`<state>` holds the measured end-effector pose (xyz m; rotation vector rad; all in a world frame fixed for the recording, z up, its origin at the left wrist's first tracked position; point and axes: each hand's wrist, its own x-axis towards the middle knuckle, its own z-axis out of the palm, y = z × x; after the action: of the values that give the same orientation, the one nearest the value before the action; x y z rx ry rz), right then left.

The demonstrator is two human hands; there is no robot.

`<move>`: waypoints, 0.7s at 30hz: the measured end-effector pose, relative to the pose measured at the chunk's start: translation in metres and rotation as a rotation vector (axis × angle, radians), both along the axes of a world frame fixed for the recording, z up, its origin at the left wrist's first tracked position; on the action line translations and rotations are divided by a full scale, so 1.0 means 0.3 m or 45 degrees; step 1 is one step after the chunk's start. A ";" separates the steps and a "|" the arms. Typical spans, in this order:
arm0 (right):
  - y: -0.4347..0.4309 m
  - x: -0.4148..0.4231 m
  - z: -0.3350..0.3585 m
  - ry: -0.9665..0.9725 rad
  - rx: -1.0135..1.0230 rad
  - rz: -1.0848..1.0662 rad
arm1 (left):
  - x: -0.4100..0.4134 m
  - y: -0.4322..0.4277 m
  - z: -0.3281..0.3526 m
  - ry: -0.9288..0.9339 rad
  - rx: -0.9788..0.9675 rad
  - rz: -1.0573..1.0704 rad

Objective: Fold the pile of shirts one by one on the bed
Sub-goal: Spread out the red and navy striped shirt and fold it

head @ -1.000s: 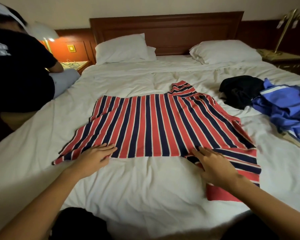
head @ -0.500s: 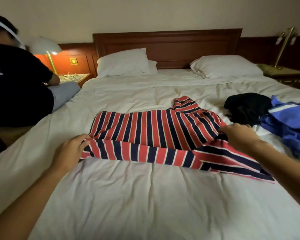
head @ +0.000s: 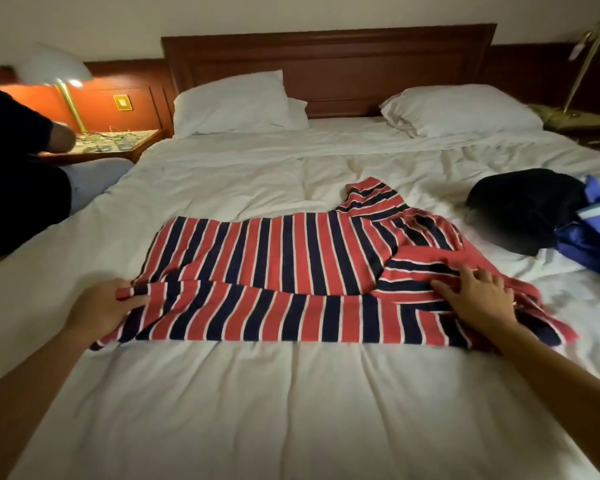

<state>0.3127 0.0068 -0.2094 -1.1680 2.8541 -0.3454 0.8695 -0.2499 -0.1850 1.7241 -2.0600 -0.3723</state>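
Both hands on striped shirt [head: 291, 271] (bed): left hand [head: 101, 308] pinching hem, right hand [head: 478, 299] flat, open

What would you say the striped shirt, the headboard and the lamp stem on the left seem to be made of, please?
Striped shirt: soft matte knit, probably cotton; it drapes and puckers under the left hand and right hand.
Headboard: dark reddish wood or veneer with a low sheen and moulded panels.
Lamp stem: shiny yellow metal, likely brass or brass-plated.
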 end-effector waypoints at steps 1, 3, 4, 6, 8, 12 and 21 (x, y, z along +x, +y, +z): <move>-0.012 -0.017 0.001 0.002 -0.009 -0.021 | 0.000 0.000 -0.010 0.072 -0.021 0.025; -0.049 -0.040 0.006 -0.013 -0.008 -0.027 | -0.006 0.002 -0.018 0.176 -0.053 0.064; -0.072 -0.049 0.009 -0.024 -0.006 -0.017 | -0.009 0.001 -0.019 0.200 -0.077 0.087; -0.120 -0.066 0.015 -0.027 0.043 0.048 | -0.009 -0.006 -0.019 0.214 -0.094 0.109; -0.168 -0.080 0.021 0.012 0.124 0.167 | -0.018 -0.003 -0.014 0.154 -0.054 0.093; -0.247 -0.082 0.034 0.154 0.081 0.300 | -0.059 0.008 -0.001 -0.332 -0.157 0.119; -0.305 -0.081 0.023 0.321 0.130 0.345 | -0.252 0.008 -0.062 -0.366 -0.169 -0.363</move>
<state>0.2885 -0.0847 -0.2025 -1.6567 2.8144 -0.0426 0.7940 -0.2476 -0.2037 1.4782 -2.4848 -0.0694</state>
